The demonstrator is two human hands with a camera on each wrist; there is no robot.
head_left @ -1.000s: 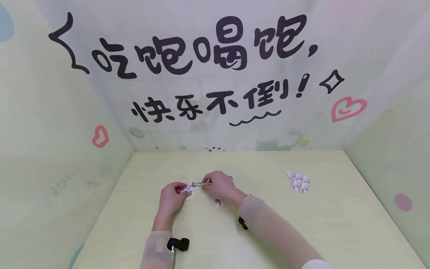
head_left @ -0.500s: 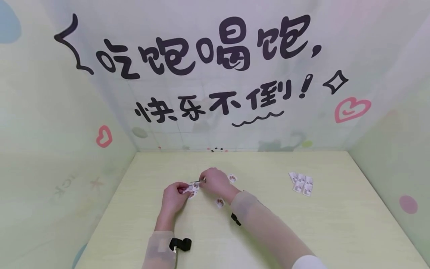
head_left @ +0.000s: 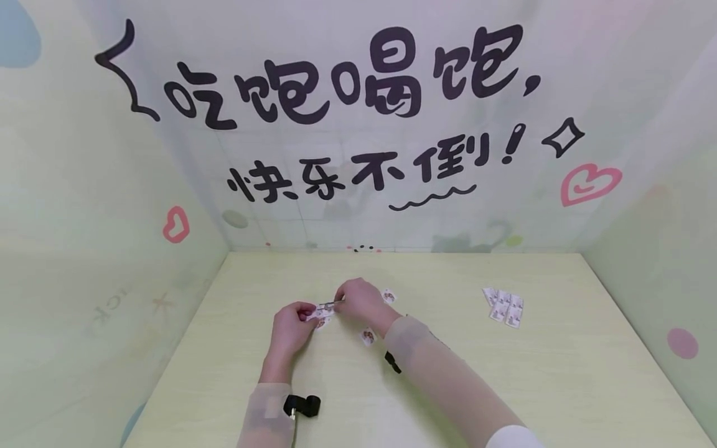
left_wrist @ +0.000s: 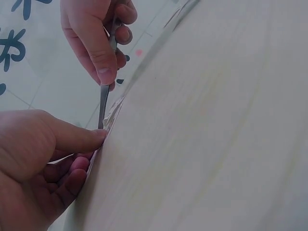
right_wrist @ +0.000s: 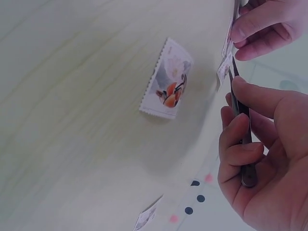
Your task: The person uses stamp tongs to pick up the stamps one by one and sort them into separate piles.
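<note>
In the head view my left hand (head_left: 290,333) pinches the edge of a small group of postage stamps (head_left: 322,323) at the left-centre of the table. My right hand (head_left: 363,303) grips metal tweezers (right_wrist: 244,120) between thumb and fingers. The tweezer tips reach to the stamps beside the left fingertips. In the right wrist view one stamp (right_wrist: 224,70) lies at the tips; whether they clamp it I cannot tell. The left wrist view shows the left thumb (left_wrist: 79,137) pressing the stamps edge-on, with the tweezers (left_wrist: 104,103) alongside.
A loose stamp with an orange bird (right_wrist: 168,86) lies below the right hand. Another single stamp (head_left: 388,295) sits behind it. Farther right rests a block of several joined stamps (head_left: 504,308). A printed wall (head_left: 358,230) borders the table's back edge.
My right hand and the tweezers have shifted left toward the left fingertips, uncovering the back stamp. The left hand keeps its hold. The head view has turned slightly.
</note>
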